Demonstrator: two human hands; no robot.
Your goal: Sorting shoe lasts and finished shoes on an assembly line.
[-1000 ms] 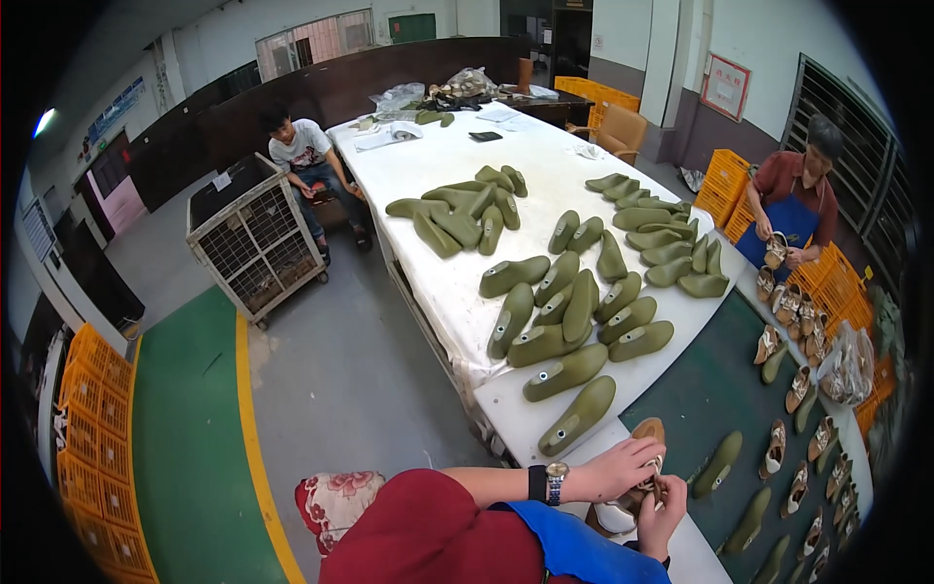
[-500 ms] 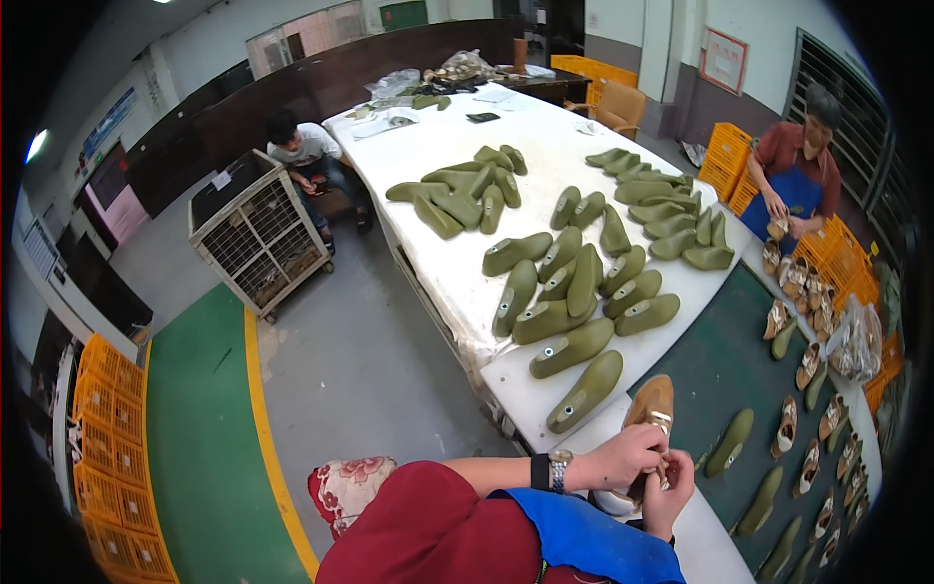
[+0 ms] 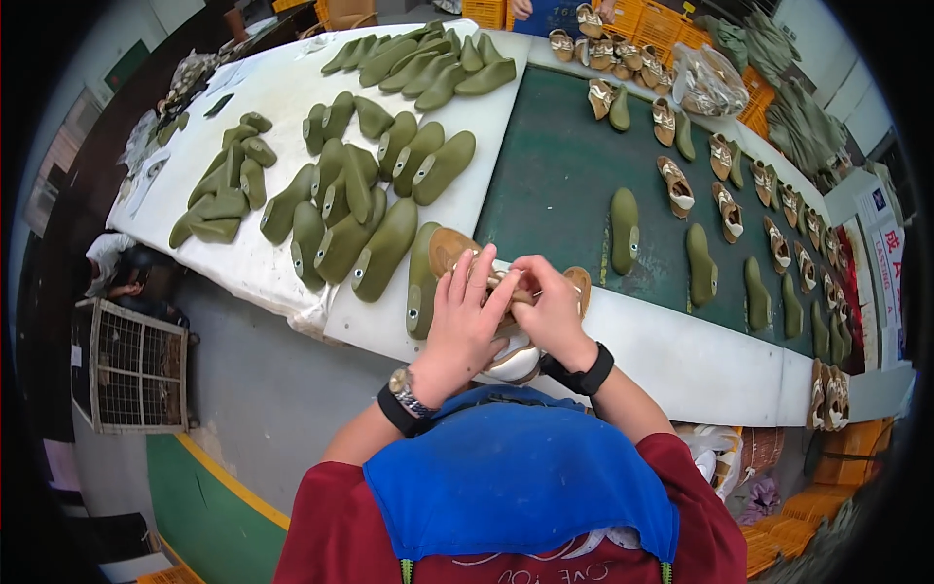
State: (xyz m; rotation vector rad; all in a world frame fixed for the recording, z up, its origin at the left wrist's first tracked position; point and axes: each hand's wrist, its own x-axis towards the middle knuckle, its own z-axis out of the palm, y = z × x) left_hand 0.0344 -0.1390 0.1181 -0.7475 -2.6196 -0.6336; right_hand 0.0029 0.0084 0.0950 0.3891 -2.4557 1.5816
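A tan shoe (image 3: 449,249) with a white heel lies at the table's front edge, its toe pointing away to the left. My left hand (image 3: 462,316) lies over it, fingers stretched along the upper and the thumb side curled in at the opening. From the other side my right hand (image 3: 553,310) pinches at the shoe's lacing; the fingertips of both hands meet there and cover the laces. Just past the right hand, part of a second tan shoe (image 3: 581,285) shows. A green shoe last (image 3: 420,292) stands close by the first shoe's toe.
Several green lasts (image 3: 389,248) crowd the white table (image 3: 457,209) at left. On the green belt (image 3: 555,165), shoes (image 3: 674,185) and lasts (image 3: 624,229) stand in rows. A co-worker's hand (image 3: 522,9) shows at the far side. A wheeled cage (image 3: 136,365) stands at left.
My view has swung to the right, bringing more of the belt into sight. My left hand has opened out from a pinch and lies over the shoe; the right hand stays at the lacing.
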